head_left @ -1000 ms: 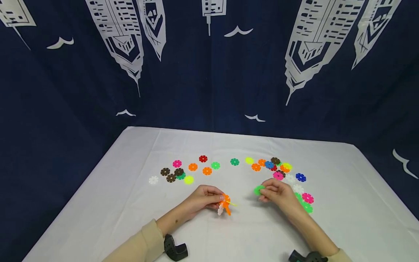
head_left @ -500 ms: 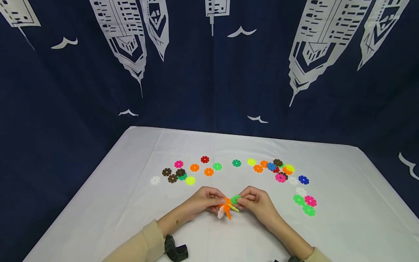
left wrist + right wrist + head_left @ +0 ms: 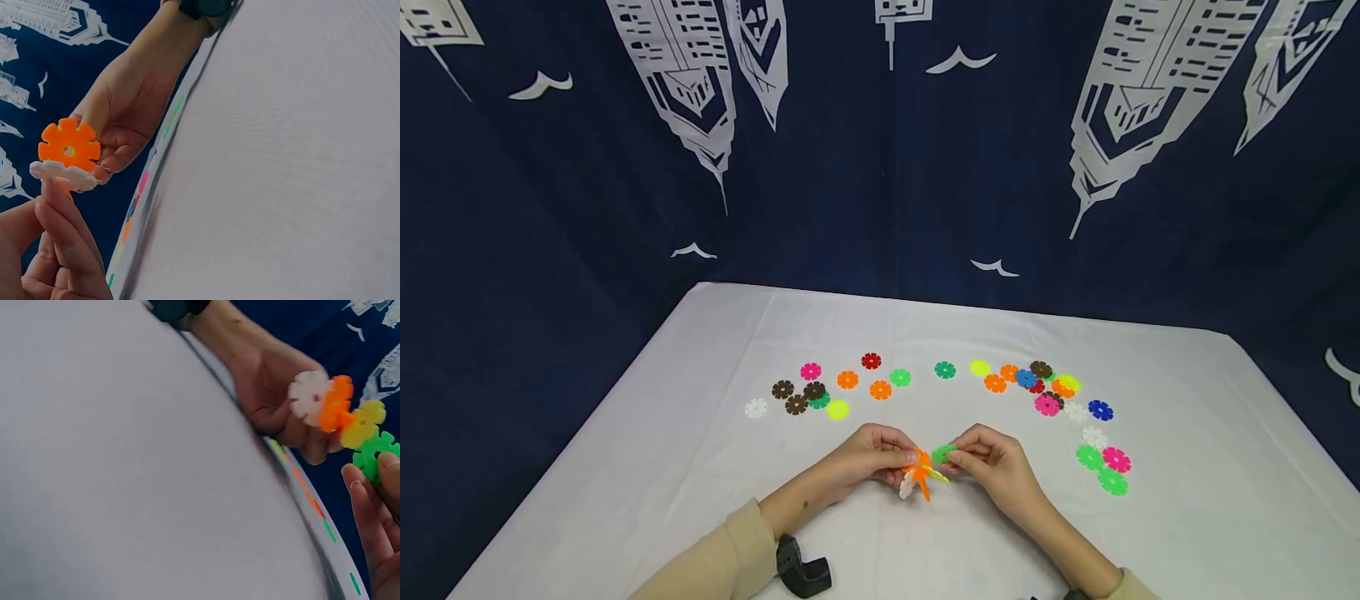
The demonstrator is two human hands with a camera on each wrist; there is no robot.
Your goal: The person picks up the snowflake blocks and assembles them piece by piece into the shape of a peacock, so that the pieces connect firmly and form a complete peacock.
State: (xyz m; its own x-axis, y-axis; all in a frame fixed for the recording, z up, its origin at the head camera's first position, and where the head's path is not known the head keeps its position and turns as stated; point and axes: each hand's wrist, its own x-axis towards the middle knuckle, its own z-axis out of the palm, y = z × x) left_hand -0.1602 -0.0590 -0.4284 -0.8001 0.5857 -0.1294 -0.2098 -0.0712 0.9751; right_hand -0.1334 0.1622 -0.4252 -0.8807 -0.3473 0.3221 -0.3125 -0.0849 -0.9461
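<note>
In the head view my left hand [image 3: 872,457] pinches a small cluster of notched plastic discs joined edge to edge. It includes orange discs [image 3: 921,463], a pale pink-white disc [image 3: 309,398] and a yellow disc [image 3: 364,424]. Between thumb and fingers, my right hand [image 3: 1000,471] holds a green notched disc [image 3: 377,456]. In the right wrist view the green disc meets the yellow one's edge; whether their slots interlock I cannot tell. Both hands are raised over the near middle of the table. Left-hand fingers partly hide the cluster.
Loose notched discs lie flat on the white-covered table [image 3: 700,500]. Brown discs [image 3: 796,405] are among those at left; at right a pile includes a pink disc [image 3: 1047,405], with green discs [image 3: 1112,482] nearer. A dark blue printed curtain [image 3: 850,167] hangs behind.
My right hand has come left from the right-side discs, carrying the green disc up to the cluster. The left hand keeps its grip nearly in place. Over the last half second little has shifted.
</note>
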